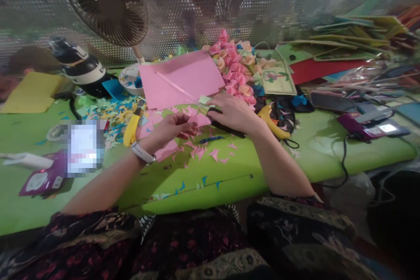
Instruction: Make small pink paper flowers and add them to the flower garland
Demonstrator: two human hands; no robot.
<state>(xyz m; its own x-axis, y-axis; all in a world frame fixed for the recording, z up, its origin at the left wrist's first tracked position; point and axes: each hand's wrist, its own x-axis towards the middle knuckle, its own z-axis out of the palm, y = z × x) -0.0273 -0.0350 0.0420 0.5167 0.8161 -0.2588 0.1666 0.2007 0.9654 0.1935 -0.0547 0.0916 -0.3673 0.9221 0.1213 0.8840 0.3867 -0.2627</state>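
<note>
The left hand (177,127) pinches a pink piece (201,119) over the tabletop (236,170); the right hand (231,111) is at a dark tool (227,129), grip unclear. Heaped flowers (234,70) look finished; a pink sheet (197,68) seems largely unused.

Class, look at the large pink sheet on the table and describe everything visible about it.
The large pink sheet is plain, four-cornered and looks like paper or thin card. It lies at a slant on the cluttered green table, looking fairly flat. A thin, pale stick rests diagonally across it. Pink flower-like pieces crowd its right edge, and a white bowl sits by its left edge. The right hand is near its lower right corner; whether they touch is unclear.
</note>
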